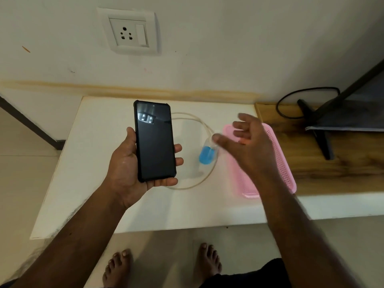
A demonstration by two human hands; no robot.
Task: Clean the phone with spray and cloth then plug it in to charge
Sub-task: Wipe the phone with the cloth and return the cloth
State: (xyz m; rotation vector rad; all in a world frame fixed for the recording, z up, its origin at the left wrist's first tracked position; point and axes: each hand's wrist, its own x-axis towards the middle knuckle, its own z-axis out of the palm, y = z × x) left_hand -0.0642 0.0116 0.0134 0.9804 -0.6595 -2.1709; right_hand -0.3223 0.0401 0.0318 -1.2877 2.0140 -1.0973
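My left hand [126, 163] holds a black phone [154, 140] in a dark case, screen up and dark, above the white table [87, 183]. A small clear spray bottle [207, 153] with blue liquid stands on the table to the phone's right, blurred. My right hand [247, 142] hovers over the pink basket [284, 169] beside the bottle, fingers spread, holding nothing; its thumb tip is close to the bottle's top. A white charging cable [193, 119] loops on the table around the bottle. Something orange shows under my right fingers; I cannot tell what it is.
A white wall socket with a switch [129, 32] sits above the table. To the right, a wooden shelf [324, 163] carries a black monitor stand [320, 132] and a black cable [291, 96]. My bare feet stand on the tiled floor below the table edge.
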